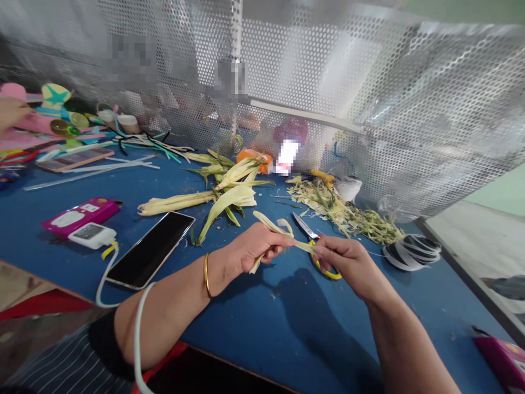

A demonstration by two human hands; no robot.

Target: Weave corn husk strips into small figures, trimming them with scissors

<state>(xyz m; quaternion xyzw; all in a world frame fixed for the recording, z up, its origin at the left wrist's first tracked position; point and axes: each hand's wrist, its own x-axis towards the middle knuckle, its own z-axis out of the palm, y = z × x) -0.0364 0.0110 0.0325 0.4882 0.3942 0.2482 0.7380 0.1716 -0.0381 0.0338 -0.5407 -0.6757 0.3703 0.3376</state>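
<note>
A strip of pale corn husk (303,246) stretches between my two hands above the blue table. My left hand (260,245), with a gold bangle at the wrist, pinches one end, and loose husk ends stick out above and below the fingers. The other end is gripped between thumb and fingers of my right hand (342,260). Scissors with yellow handles (333,275) lie on the table under and beside my right hand, their blades pointing away to the left. Beyond my left hand lies a pile of corn husks (233,197).
Husk scraps (340,210) are heaped at the back right, near a coil of black-and-white ribbon (412,251). A phone (151,250), a magenta pack (82,214) and a white cable (141,328) lie left. A perforated metal panel (295,65) stands behind. Another person's hand (14,112) shows far left.
</note>
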